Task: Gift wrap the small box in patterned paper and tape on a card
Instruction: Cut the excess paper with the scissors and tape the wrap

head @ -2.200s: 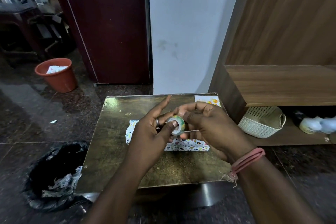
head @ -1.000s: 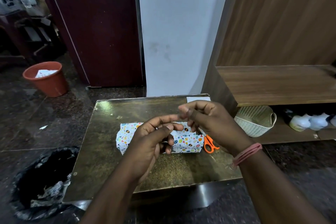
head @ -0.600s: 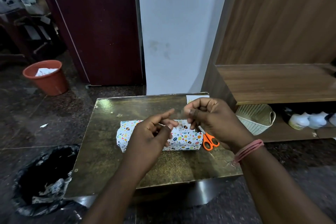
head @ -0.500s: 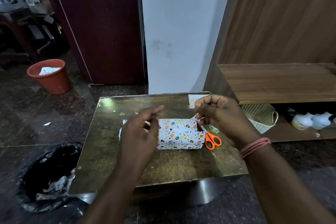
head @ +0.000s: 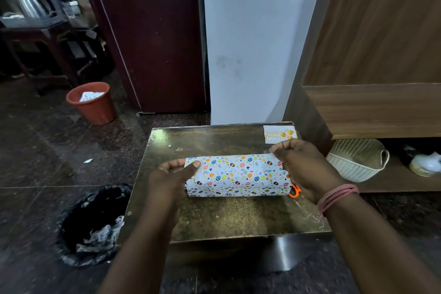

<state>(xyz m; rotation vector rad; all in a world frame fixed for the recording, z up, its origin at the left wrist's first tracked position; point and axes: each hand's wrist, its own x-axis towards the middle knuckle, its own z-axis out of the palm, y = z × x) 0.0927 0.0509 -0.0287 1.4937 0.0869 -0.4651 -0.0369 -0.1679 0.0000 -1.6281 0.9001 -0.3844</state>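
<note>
The box (head: 238,175), wrapped in white paper with coloured egg patterns, lies across the middle of the small brass-coloured table (head: 226,217). My left hand (head: 171,179) grips its left end, thumb on top. My right hand (head: 303,164) is at the right end, fingers curled, pinching a small clear strip of tape (head: 267,151) at the box's top right corner. A white card (head: 280,134) with gold balloons lies at the table's far right corner. The tape roll is out of sight.
Orange scissors (head: 295,191) peek out under my right wrist. A black-lined bin (head: 95,224) with paper scraps stands left of the table, a terracotta bucket (head: 91,102) farther back. A white woven basket (head: 358,159) sits under the wooden shelf on the right.
The tape roll has left my hands. My hands parted with a strip of tape and dropped to the box; the left now grips its left end, the right brings the tape to the right end.
</note>
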